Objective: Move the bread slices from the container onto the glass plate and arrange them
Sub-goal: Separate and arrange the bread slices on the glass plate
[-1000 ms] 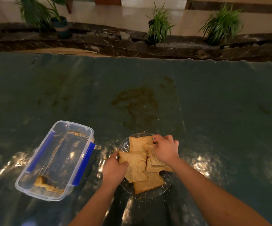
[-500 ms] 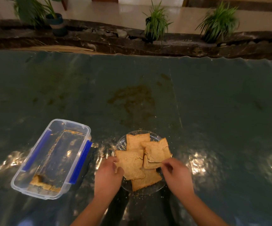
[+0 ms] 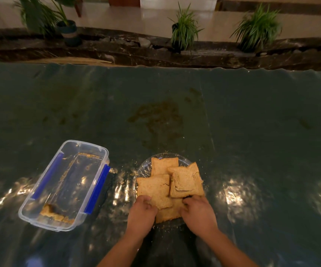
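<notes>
My left hand point(image 3: 141, 212) and right hand point(image 3: 199, 212) pinch the near bread slices point(image 3: 155, 189), I think, squaring them up on the glass plate point(image 3: 146, 166).

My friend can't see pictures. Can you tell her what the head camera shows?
Two hands, left and right, touch a pile of bread slices on a glass plate. Left of it sits a clear plastic container holding only crumbs and a scrap. Both rest on a dark shiny table cover.
</notes>
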